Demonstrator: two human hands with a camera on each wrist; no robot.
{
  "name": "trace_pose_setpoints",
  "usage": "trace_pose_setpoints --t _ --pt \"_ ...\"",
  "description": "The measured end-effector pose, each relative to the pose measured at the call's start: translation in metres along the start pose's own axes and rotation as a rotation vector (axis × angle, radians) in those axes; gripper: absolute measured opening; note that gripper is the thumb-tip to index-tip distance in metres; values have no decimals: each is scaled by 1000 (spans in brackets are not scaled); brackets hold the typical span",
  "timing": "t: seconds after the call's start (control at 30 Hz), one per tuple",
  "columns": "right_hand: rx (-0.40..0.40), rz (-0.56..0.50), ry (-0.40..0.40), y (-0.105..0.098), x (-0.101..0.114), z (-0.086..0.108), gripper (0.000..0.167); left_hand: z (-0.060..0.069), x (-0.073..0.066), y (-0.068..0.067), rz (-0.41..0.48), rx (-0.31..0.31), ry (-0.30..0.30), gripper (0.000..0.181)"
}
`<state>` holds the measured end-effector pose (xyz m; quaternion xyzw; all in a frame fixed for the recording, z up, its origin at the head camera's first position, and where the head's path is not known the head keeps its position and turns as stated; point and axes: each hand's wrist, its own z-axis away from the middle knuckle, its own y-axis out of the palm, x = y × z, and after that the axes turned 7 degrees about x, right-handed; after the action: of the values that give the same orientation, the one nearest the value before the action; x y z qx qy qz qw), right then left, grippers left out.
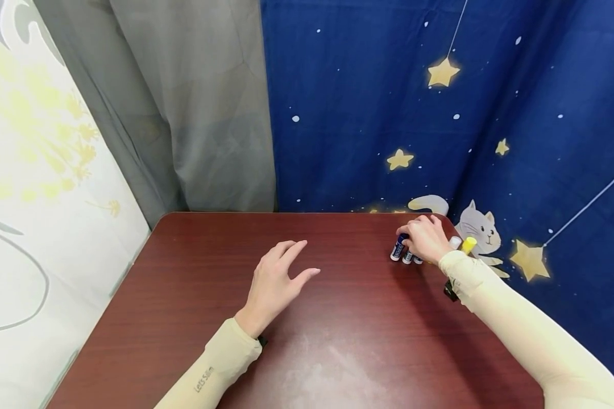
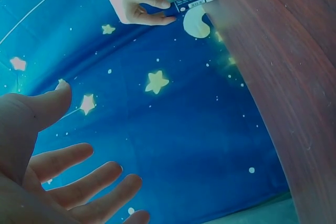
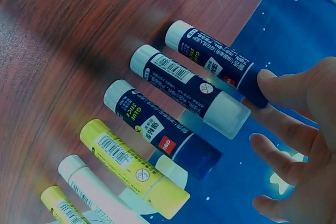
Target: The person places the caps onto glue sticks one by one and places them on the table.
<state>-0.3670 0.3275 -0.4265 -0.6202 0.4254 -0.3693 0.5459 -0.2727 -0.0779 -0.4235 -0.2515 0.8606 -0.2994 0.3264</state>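
Observation:
At the table's far right my right hand (image 1: pixel 426 237) pinches the blue cap of a dark blue glue stick (image 3: pixel 218 61) between thumb and forefinger; the other fingers are spread. This glue stick stands upright at the end of a row. Beside it are a dark blue glue stick with a white cap (image 3: pixel 189 90), a blue-capped one (image 3: pixel 160 129), a yellow one (image 3: pixel 134 169), a white one (image 3: pixel 94 192) and a second yellow one (image 3: pixel 64 205). My left hand (image 1: pixel 273 281) hovers over the middle of the table, fingers apart, holding nothing.
The dark red-brown table (image 1: pixel 337 318) has rounded far corners. A blue starry curtain (image 1: pixel 358 108) and a grey curtain (image 1: pixel 220 113) hang behind its far edge. A pale patterned cloth (image 1: pixel 46 238) hangs along the left side.

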Motion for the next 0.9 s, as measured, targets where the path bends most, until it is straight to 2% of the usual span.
trace_pose_setpoints --t 0.37,0.67,0.9 --pt "27 4 -5 2 1 3 26 1 -4 3 9 6 8 62" --pt "65 -54 43 2 5 1 28 0 -7 1 4 10 16 62" --pt "27 -80 64 4 6 2 29 -1 -5 0 -19 20 12 63"
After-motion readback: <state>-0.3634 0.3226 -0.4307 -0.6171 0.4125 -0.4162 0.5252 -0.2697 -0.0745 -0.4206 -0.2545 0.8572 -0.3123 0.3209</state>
